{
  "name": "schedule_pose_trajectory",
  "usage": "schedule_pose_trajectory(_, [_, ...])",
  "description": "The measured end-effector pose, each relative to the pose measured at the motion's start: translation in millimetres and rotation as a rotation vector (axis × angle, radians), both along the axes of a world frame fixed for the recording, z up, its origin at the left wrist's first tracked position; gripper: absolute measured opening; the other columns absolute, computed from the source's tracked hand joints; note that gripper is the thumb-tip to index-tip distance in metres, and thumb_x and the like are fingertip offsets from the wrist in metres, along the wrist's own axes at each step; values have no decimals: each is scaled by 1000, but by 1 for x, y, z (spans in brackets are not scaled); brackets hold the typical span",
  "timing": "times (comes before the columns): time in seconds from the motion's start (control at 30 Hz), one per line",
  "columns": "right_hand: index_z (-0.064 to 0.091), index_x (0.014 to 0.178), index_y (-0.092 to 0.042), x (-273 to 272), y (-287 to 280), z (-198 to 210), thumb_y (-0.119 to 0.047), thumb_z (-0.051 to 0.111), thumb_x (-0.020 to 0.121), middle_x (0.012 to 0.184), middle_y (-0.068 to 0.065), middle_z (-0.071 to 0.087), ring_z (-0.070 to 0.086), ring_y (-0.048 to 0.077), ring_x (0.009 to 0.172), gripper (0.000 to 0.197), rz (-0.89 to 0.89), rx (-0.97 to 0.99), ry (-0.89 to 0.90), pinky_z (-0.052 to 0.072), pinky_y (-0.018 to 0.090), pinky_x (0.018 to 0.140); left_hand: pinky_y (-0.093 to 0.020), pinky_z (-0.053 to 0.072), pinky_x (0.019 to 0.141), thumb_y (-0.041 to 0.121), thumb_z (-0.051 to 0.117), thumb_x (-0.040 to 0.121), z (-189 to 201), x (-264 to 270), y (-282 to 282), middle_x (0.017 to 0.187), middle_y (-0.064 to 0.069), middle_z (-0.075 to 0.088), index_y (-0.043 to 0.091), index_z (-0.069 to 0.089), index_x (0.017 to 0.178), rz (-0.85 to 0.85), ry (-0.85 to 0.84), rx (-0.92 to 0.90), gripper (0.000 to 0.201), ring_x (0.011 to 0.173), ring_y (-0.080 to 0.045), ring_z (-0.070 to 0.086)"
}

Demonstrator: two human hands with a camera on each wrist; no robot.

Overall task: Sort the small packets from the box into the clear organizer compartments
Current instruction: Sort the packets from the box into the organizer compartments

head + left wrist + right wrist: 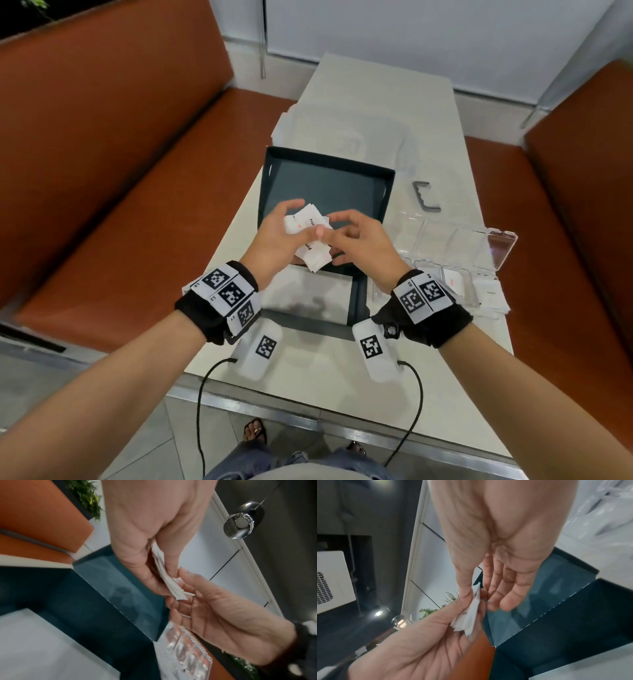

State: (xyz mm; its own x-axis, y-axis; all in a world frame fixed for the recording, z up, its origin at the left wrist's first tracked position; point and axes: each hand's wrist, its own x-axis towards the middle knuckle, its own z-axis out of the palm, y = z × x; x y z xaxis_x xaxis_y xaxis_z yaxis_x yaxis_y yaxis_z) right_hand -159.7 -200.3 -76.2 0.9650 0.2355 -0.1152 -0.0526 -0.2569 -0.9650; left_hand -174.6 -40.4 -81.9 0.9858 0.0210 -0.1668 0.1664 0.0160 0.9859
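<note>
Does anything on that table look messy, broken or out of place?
Nothing looks damaged or spilled. The left hand holds an uneven fan of white packets over the dark box, the right hand touching them. A loose grey bracket lies beyond the clear organizer.

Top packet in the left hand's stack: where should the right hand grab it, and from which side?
Judging by the pose: pinch the free right-hand edge of the packets, coming in from the right. The left hand grips the stack's left side, so the sheets fan out toward the right hand, whose fingers are already there; the fanned edges seem easy to separate.
</note>
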Motion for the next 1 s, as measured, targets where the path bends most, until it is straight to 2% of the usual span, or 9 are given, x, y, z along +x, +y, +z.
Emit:
schedule_pose_trajectory(0.07, [64, 102, -10, -2, -10, 1, -26, 72, 85, 77, 4, 70, 66, 12, 66, 25, -89, 73, 6, 58, 31, 62, -33, 59, 68, 23, 59, 96, 4, 0, -15, 116, -11, 67, 12, 54, 123, -64, 46, -111, 30, 95, -21, 70])
schedule_pose_trajectory(0.13, [66, 98, -7, -4, -22, 1, -20, 69, 87, 85, 11, 71, 67, 16, 70, 17, -161, 118, 21, 56, 31, 61, -33, 59, 70, 28, 47, 102, 7, 0, -28, 113, -12, 69, 10, 59, 120, -121, 135, -260, 28, 96, -21, 71])
schedule_pose_trajectory(0.27, [66, 94, -7, -5, -49, 3, -15, 67, 88, 86, 12, 71, 67, 21, 73, 10, -237, 113, 49, 58, 37, 66, -35, 60, 74, 15, 46, 102, 10, 2, -52, 112, -14, 70, 10, 60, 122, -221, 204, -351, 25, 98, -24, 70])
schedule_pose_trajectory(0.43, [67, 88, -16, -4, -82, 11, -19, 67, 87, 75, -1, 67, 62, 12, 61, 3, -272, 18, 2, 52, 27, 59, -34, 58, 69, 11, 55, 98, 7, 6, -84, 109, -14, 68, 4, 59, 121, -216, 154, -146, 25, 91, -23, 69])
schedule_pose_trajectory(0.5, [67, 89, -18, -1, -95, 15, -21, 69, 85, 75, -2, 66, 61, 10, 61, 6, -277, -23, -20, 52, 24, 58, -35, 58, 69, 11, 60, 95, 6, 9, -94, 107, -16, 68, 4, 60, 119, -194, 144, -63, 25, 88, -23, 68])
schedule_pose_trajectory(0.63, [67, 98, -8, 3, -115, 13, -10, 73, 82, 71, 1, 66, 62, 10, 61, 17, -243, -92, 11, 53, 23, 59, -41, 58, 75, 14, 67, 90, 5, 13, -110, 103, -16, 68, 5, 62, 113, -207, 88, 43, 25, 83, -24, 67])
schedule_pose_trajectory(0.8, [69, 90, -4, 7, -137, 1, -5, 69, 84, 75, 8, 67, 62, 16, 62, 6, -359, -36, 100, 52, 26, 60, -41, 57, 75, 13, 67, 90, 1, 18, -113, 103, -16, 69, 10, 63, 107, -195, 73, 84, 17, 84, -25, 68])
schedule_pose_trajectory(0.9, [61, 84, -7, 6, -144, -7, -6, 58, 88, 81, 13, 68, 66, 18, 61, 5, -378, -41, 201, 52, 27, 55, -38, 58, 71, 14, 68, 90, -4, 20, -109, 102, -17, 69, 11, 64, 104, -197, 84, 100, 14, 84, -25, 68])
schedule_pose_trajectory(1.0, [49, 88, -7, 3, -142, -14, -5, 46, 93, 83, 18, 65, 69, 27, 59, 7, -312, 21, 299, 54, 30, 48, -37, 58, 67, 14, 68, 90, -8, 19, -104, 97, -14, 69, 14, 65, 97, -195, 93, 99, 8, 82, -24, 68])
